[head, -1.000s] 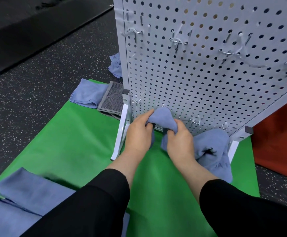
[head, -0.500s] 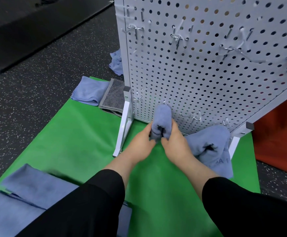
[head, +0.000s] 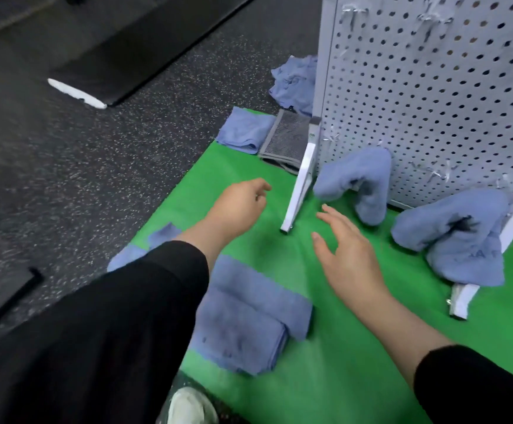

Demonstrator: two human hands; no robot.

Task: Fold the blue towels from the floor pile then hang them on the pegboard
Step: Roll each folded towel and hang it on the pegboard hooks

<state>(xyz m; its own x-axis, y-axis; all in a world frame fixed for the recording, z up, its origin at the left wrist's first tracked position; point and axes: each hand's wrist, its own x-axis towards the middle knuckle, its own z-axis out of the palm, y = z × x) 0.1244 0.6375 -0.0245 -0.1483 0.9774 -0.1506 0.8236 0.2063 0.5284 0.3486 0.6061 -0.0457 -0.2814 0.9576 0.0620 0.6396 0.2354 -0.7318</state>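
My left hand [head: 236,203] and right hand [head: 345,255] hang empty, fingers loose; the folded towels [head: 246,319] lie just below them, nearer my left, long axis slanting away from the pegboard [head: 432,96].

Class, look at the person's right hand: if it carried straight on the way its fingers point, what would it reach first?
Probably the blue towel hanging low on the pegboard; depth is unclear.
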